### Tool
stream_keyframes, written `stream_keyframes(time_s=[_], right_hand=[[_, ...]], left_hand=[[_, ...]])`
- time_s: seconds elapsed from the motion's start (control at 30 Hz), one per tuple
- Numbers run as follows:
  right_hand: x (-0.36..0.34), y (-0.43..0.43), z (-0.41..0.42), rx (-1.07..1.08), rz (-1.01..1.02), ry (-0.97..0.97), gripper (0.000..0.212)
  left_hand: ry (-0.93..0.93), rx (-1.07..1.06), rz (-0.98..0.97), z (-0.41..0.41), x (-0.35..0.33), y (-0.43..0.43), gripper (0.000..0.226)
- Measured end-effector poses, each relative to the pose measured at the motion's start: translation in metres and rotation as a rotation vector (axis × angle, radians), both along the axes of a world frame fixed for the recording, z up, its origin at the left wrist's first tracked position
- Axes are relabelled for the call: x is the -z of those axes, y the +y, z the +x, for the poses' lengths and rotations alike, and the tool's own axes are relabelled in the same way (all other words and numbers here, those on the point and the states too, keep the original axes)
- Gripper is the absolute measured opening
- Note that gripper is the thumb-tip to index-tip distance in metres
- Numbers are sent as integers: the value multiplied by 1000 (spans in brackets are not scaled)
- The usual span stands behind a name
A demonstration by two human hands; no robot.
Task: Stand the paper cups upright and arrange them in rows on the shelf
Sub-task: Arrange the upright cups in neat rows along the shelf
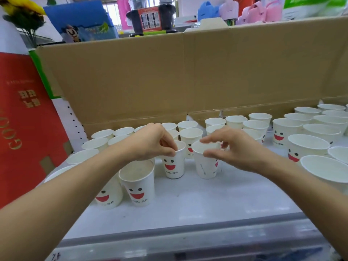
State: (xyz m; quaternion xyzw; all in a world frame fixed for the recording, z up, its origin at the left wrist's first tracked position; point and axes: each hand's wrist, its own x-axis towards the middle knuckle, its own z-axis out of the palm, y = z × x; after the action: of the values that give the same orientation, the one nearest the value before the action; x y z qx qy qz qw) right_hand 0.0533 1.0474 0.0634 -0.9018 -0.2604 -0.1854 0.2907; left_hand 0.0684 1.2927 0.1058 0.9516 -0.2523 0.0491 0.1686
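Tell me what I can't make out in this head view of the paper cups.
Head view:
- Right hand over white paper cup: fingers blurred, grip unclear.
- Back-row white cups behind left hand, which pinches smiling white paper cup: partly hidden.
- Large white cup at right: cut by frame edge.
- Black print under red smiles: too small.

Bright even light, soft shadows, wide-angle edge bending, slight blur.

Matt paper cups [174,163]; smooth shelf [188,208]; cardboard box [188,72]
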Motion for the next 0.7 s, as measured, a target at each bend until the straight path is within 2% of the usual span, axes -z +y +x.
stream_keyframes(time_s=[0.07,0.13,0.23,0.33,0.43,0.5,0.57,0.63,0.7], right_hand=[[-5,-13,-2,-18,34,13,31],[-7,-23,-3,0,-50,47,32],[-3,-15,-1,42,-154,18,22],[1,3,2,0,-123,-96,16],[7,11,7,-10,-59,-96,17],[8,9,8,11,92,-73,29],[11,4,8,53,238,1,55],[17,1,8,91,326,210,83],[28,4,11,91,338,405,98]], left_hand=[[-3,-3,-30,-1,0,5,9],[-1,-4,-24,-2,0,7,9],[12,-2,6,-2,1,7,8],[25,8,10,-1,2,5,9],[11,12,28,-1,3,5,8],[16,12,36,0,4,7,9],[24,11,43,1,5,9,9],[26,10,43,2,6,11,9],[23,20,46,2,6,11,9]])
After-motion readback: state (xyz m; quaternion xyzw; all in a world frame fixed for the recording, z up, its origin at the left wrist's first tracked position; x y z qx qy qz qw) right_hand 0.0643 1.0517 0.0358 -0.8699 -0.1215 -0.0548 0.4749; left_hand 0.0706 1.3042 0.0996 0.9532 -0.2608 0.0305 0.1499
